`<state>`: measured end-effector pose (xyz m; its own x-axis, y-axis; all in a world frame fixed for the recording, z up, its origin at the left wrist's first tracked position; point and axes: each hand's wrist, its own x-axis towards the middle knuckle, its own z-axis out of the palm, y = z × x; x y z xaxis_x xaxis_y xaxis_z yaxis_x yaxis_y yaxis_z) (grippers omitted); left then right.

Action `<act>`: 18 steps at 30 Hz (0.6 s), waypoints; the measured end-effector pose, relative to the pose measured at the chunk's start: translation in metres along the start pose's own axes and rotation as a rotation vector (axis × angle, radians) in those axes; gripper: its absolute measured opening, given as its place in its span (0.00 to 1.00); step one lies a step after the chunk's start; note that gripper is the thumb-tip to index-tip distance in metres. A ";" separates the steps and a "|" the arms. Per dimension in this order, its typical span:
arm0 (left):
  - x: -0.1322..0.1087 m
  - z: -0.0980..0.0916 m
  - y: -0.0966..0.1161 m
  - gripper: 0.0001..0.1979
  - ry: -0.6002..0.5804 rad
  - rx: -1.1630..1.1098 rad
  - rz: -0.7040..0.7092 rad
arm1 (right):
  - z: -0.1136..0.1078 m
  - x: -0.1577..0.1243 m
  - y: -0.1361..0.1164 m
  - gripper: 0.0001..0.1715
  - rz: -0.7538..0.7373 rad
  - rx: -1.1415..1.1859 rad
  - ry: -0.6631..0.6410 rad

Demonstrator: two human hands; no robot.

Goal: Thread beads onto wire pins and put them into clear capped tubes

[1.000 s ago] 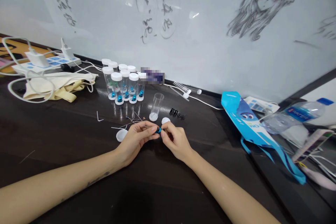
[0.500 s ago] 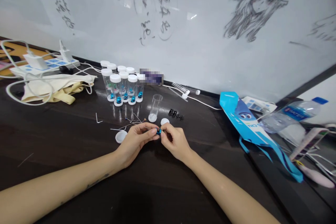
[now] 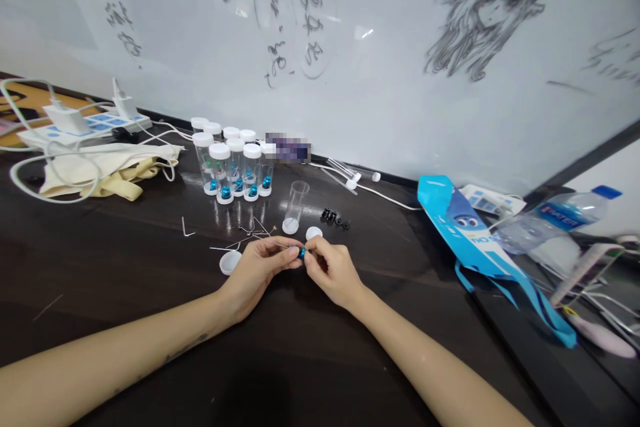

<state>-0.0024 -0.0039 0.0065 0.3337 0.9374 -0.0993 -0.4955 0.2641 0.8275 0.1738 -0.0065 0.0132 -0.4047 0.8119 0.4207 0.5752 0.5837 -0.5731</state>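
Observation:
My left hand (image 3: pixel 260 268) and my right hand (image 3: pixel 333 270) meet over the dark table (image 3: pixel 125 267), fingers pinched together on a small blue metal part (image 3: pixel 302 252) between them. A thin wire or pin runs from the left fingertips toward the part. Just beyond the hands stand an open clear vial (image 3: pixel 295 203), a white cap (image 3: pixel 314 233) and another white cap (image 3: pixel 230 262). Loose thin metal pins (image 3: pixel 253 230) lie near the left hand. A few small black parts (image 3: pixel 335 217) sit behind the right hand.
Several capped clear vials (image 3: pixel 233 163) with blue parts inside stand in a cluster near the whiteboard (image 3: pixel 400 47). A cloth bag (image 3: pixel 105 167), a power strip with chargers and cables (image 3: pixel 80 121) lie left. A blue bag (image 3: pixel 480 240) and water bottle (image 3: pixel 555 217) lie right.
Both hands stay pinched on the blue part with only slight finger shifts. The camera view has drifted a little.

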 end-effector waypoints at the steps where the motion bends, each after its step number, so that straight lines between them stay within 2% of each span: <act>1: 0.000 0.000 0.000 0.09 -0.002 0.005 -0.001 | 0.000 0.000 0.000 0.04 0.001 0.001 0.000; 12: 0.001 -0.004 -0.002 0.06 -0.001 -0.009 0.058 | -0.002 -0.001 -0.001 0.10 0.029 0.004 -0.030; 18: 0.002 -0.003 -0.002 0.05 0.001 -0.025 0.056 | -0.001 -0.002 -0.001 0.07 0.024 0.066 0.016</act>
<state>-0.0036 -0.0020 0.0032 0.3042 0.9511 -0.0534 -0.5337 0.2166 0.8175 0.1748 -0.0090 0.0132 -0.3797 0.8256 0.4174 0.5363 0.5640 -0.6279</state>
